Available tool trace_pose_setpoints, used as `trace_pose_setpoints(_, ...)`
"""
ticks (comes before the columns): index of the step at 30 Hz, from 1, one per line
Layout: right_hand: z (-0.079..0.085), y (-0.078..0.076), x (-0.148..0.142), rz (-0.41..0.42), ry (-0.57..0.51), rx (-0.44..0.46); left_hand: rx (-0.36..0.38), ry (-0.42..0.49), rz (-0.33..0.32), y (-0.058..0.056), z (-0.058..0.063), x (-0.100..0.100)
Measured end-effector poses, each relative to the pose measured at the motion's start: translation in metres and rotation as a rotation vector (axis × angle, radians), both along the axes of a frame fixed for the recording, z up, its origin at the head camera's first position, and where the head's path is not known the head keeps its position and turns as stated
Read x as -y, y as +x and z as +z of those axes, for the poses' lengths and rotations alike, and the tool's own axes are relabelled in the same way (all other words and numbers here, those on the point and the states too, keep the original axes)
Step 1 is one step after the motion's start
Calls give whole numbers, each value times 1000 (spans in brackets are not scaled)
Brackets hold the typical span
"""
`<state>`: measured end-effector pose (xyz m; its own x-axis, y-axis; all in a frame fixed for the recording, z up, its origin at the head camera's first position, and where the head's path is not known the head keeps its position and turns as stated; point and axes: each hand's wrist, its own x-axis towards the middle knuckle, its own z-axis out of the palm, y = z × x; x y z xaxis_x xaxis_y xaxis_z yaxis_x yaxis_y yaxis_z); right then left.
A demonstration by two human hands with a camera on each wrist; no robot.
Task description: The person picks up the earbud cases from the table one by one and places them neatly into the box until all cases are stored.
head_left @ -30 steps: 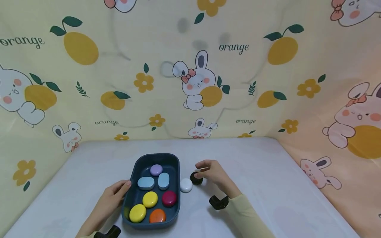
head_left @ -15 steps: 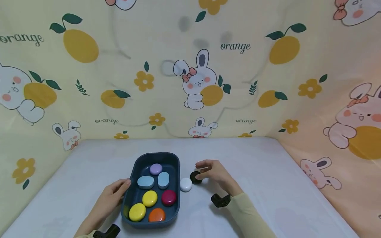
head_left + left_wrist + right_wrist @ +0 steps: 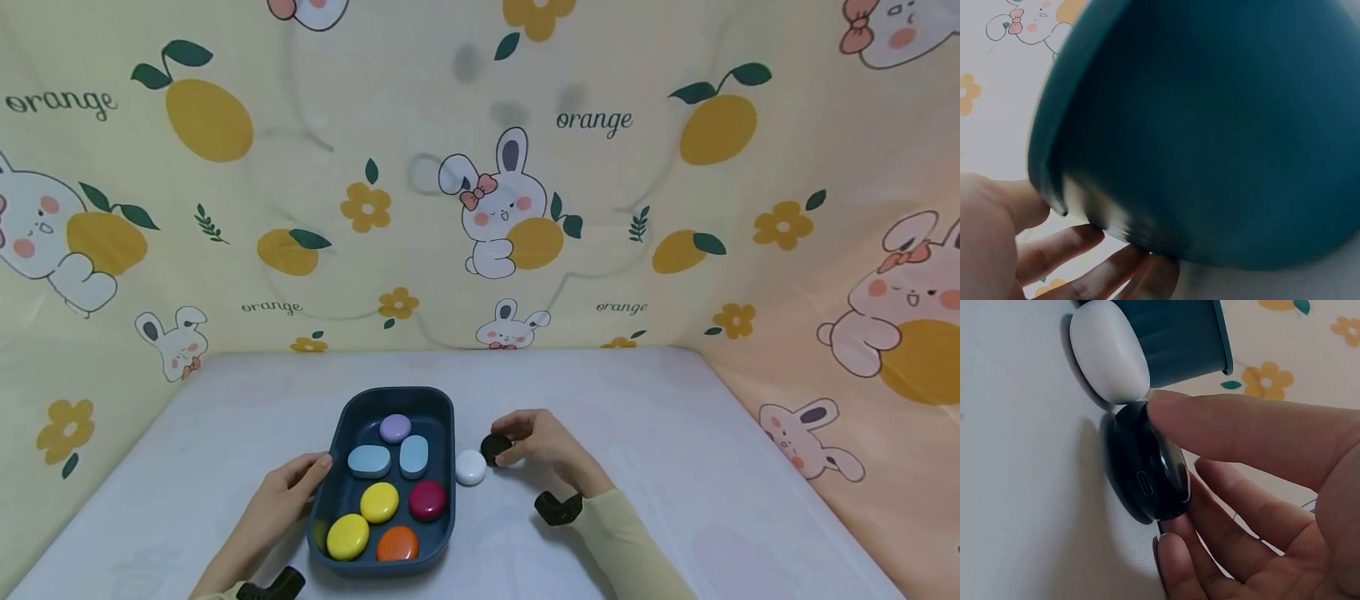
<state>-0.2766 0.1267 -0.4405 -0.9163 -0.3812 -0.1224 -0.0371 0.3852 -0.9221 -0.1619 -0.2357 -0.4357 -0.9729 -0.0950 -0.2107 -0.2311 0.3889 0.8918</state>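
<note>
My left hand [image 3: 280, 504] grips the left wall of a dark blue tray [image 3: 448, 467], thumb at the rim and fingers against the outer side in the left wrist view. Right of the tray, a black earbud case [image 3: 1147, 465] with a charging port in its side sits on the table. Thumb and fingers of my right hand [image 3: 551, 450] curl round this case from opposite sides. A white rounded case [image 3: 1110, 353] lies between the black one and the tray, right beside both.
Inside the tray are two yellow cases [image 3: 379, 502], two light blue ones [image 3: 369, 461], a purple one [image 3: 395, 428], a dark red one [image 3: 427, 500] and an orange one [image 3: 397, 544]. A patterned cloth [image 3: 420, 250] hangs behind the white table [image 3: 637, 433].
The fingers of my right hand have come down and closed round the black earbud case. My left hand and the tray have stayed in place.
</note>
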Motion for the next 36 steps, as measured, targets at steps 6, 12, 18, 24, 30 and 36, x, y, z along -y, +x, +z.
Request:
trace_pose_setpoints(6, -2, -1, 0, 18, 66, -28, 0, 1, 5, 0, 0, 0)
trace_pose_setpoints(12, -4, -1, 1, 23, 86, -52, -5, 5, 5, -1, -1, 0)
trace_pose_setpoints(18, -4, 0, 1, 6, 74, -57, -1, 3, 8, 0, -1, 0)
trace_pose_setpoints(24, -4, 0, 1, -10, 58, -55, 0, 9, 9, -1, -1, 0)
trace_pose_setpoints(30, -2, 2, 2, -57, 46, -51, 0, 13, 8, -1, -2, 0)
trace_pose_setpoints(36, 4, 5, 7, -148, 25, -30, 0, 11, 9, -2, -3, 0)
